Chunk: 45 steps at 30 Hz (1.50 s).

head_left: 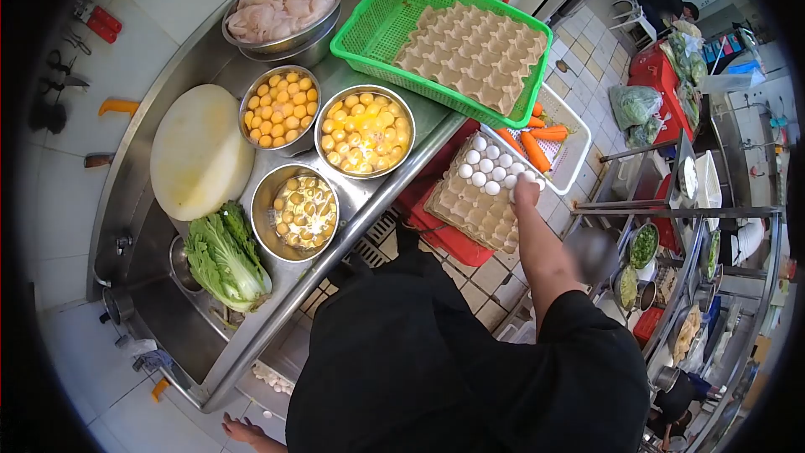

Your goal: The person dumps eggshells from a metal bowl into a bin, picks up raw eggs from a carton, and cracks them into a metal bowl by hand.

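My right hand (526, 193) reaches down to the carton tray (472, 210), its fingers curled round an egg at the edge of the rows. White eggs (480, 178) fill part of that tray; its nearer cups hold none. Low at the left, my left hand (241, 429) is held out with fingers apart, holding nothing. Near it, below the counter, is a container of white eggshells or eggs (272, 379). On the counter, three metal bowls hold cracked eggs: one with yolks (279, 107), one fuller bowl (366, 130), and one with yolks and clear whites (295, 211).
A green basket (360, 44) holds an egg carton (470, 54). Carrots (537, 147) lie in a white basket (574, 151). A round cutting board (201, 151), leafy cabbage (226, 260) and a bowl of pale meat slices (285, 7) are on the counter. Shelves (679, 211) stand at right.
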Each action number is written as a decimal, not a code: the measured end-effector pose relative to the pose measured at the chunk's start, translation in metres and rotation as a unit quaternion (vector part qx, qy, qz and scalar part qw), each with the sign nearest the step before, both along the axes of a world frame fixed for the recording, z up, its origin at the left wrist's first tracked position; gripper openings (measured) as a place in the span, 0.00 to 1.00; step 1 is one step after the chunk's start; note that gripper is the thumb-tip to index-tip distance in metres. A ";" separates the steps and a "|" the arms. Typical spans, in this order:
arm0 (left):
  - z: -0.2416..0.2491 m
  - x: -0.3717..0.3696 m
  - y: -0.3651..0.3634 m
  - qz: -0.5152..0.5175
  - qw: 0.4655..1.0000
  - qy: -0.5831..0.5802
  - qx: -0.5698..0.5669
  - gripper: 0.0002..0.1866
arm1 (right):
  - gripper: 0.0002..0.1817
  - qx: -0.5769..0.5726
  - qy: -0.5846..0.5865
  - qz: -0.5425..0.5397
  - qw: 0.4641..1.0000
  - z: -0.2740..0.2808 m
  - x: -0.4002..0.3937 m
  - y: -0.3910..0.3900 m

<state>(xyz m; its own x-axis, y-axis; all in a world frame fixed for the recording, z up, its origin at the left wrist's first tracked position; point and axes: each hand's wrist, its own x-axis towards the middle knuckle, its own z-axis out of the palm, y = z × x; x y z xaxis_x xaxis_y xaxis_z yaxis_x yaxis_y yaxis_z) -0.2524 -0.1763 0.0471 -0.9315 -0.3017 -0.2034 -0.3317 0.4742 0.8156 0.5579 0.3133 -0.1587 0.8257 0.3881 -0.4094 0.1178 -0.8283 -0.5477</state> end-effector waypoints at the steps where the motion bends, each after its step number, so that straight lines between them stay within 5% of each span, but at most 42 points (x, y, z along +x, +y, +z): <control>1: 0.006 -0.002 0.013 -0.024 1.000 0.014 0.014 0.40 | 0.34 0.000 0.003 0.001 1.000 0.010 -0.011 0.002; 3: 0.022 0.001 0.041 -0.044 0.998 0.032 0.031 0.38 | 0.39 -0.139 -0.144 0.093 0.975 0.042 -0.040 0.007; 5: 0.037 0.006 0.065 -0.109 0.990 0.053 0.073 0.36 | 0.39 -0.117 -0.152 0.121 0.974 0.024 -0.023 0.000; 7: 0.041 0.001 0.078 -0.139 0.987 0.064 0.037 0.33 | 0.37 -0.063 -0.146 0.167 0.973 0.027 -0.020 -0.006; 12: 0.052 0.012 0.100 -0.151 0.975 0.132 0.090 0.29 | 0.27 0.074 -0.097 0.077 0.990 0.029 -0.026 -0.026; 14: 0.063 0.014 0.112 -0.168 0.966 0.153 0.123 0.27 | 0.21 0.227 -0.019 0.020 0.973 0.044 -0.054 -0.035; 16: 0.072 0.014 0.132 -0.180 0.960 0.166 0.135 0.26 | 0.15 0.220 -0.018 0.212 0.952 0.071 -0.098 -0.047; 18: 0.081 0.017 0.164 -0.196 0.952 0.180 0.150 0.26 | 0.16 0.255 0.123 0.329 0.901 0.074 -0.149 -0.047; 21: 0.095 0.040 0.235 -0.310 0.900 0.253 0.174 0.24 | 0.25 0.295 0.145 0.514 0.792 0.174 -0.256 -0.042; 22: 0.098 0.050 0.261 -0.338 0.886 0.269 0.169 0.23 | 0.23 0.339 0.025 0.594 0.729 0.169 -0.270 -0.038; 26: 0.083 0.101 0.354 -0.467 0.823 0.257 0.195 0.23 | 0.23 0.256 -0.076 0.684 0.679 0.150 -0.310 -0.028; 31: 0.078 0.195 0.421 -0.657 0.710 0.185 0.172 0.26 | 0.25 0.341 -0.101 0.647 0.674 0.158 -0.322 -0.021; 33: 0.073 0.221 0.434 -0.750 0.629 0.131 0.155 0.28 | 0.24 0.283 0.130 0.580 0.753 0.194 -0.336 -0.018; 34: 0.073 0.231 0.438 -0.787 0.597 0.076 0.132 0.31 | 0.23 0.349 0.314 0.521 0.713 0.189 -0.351 -0.011; 35: 0.068 0.237 0.444 -0.813 0.557 0.097 0.138 0.32 | 0.23 0.350 0.315 0.525 0.710 0.189 -0.356 -0.006; 37: 0.059 0.244 0.453 -0.844 0.502 0.143 0.126 0.31 | 0.22 0.227 0.492 0.470 0.697 0.216 -0.372 0.001; 39: 0.056 0.240 0.461 -0.862 0.469 0.168 0.095 0.30 | 0.22 0.212 0.511 0.479 0.682 0.224 -0.385 0.009; 45: 0.058 0.216 0.456 -0.853 0.510 0.084 0.079 0.25 | 0.20 0.146 0.465 0.575 0.657 0.228 -0.394 0.017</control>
<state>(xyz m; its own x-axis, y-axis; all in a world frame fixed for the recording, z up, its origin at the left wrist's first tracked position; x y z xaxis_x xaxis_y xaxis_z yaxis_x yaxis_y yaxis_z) -0.0361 0.2797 0.1054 0.1796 0.9834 0.0261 0.5328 -0.1195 0.8378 0.1639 0.3305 0.0692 -0.6373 0.7106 -0.2981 0.0758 -0.3272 -0.9419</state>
